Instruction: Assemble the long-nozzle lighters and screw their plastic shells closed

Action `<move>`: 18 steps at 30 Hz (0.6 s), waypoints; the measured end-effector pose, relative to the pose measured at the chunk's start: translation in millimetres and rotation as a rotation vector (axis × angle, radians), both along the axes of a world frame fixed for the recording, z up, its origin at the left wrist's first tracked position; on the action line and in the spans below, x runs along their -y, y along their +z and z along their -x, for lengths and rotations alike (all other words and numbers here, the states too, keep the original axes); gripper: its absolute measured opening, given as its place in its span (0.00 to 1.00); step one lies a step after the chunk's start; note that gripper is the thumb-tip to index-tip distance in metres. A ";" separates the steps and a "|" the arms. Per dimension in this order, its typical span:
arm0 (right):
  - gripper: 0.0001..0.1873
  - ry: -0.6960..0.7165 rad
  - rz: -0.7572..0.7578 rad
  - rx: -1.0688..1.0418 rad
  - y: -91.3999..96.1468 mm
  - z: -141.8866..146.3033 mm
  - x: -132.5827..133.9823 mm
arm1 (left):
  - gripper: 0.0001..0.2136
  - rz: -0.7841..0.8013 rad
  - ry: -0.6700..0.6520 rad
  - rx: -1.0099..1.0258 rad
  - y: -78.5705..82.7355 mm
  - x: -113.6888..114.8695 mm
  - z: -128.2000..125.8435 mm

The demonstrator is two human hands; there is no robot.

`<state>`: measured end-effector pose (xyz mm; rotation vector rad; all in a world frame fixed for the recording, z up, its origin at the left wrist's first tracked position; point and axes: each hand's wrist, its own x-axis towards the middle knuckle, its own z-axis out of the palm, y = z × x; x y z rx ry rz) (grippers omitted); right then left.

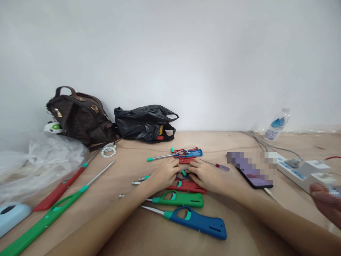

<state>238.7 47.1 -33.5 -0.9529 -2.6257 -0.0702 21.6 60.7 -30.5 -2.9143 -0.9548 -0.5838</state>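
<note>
My left hand (167, 173) and my right hand (204, 175) face each other over the table, fingers curled inward. Between their fingertips is a red lighter casing (187, 160), partly covered by the fingers. Just behind it lies an opened blue lighter (195, 153) with thin wires and a teal-tipped metal tube. Below my fingers a small teal part (183, 173) shows, mostly hidden. Nearer to me lie a red gas lighter (189, 186), a green gas lighter (186, 199) and a blue gas lighter (202, 222). A screwdriver (222, 167) with a clear purplish handle rests beyond my right hand.
At left are a long green lighter (45, 222), a red one (61, 188), clear plastic (39, 160) and a bracelet (108, 152). A backpack (77, 119) and black bag (144, 122) stand behind. Right: phone (250, 172), power strip (293, 170), another person's hand (323, 201).
</note>
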 end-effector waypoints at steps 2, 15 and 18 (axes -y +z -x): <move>0.10 -0.014 0.002 0.016 1.3 0.8 0.8 | 0.12 -0.038 -0.021 -0.057 1.5 1.3 0.5; 0.18 0.045 0.059 0.007 0.9 -4.7 -3.0 | 0.15 0.120 -0.013 0.079 -0.2 -3.0 6.1; 0.19 0.027 0.115 -0.010 7.1 -4.0 -0.1 | 0.15 0.287 0.046 0.232 -1.6 -7.4 10.8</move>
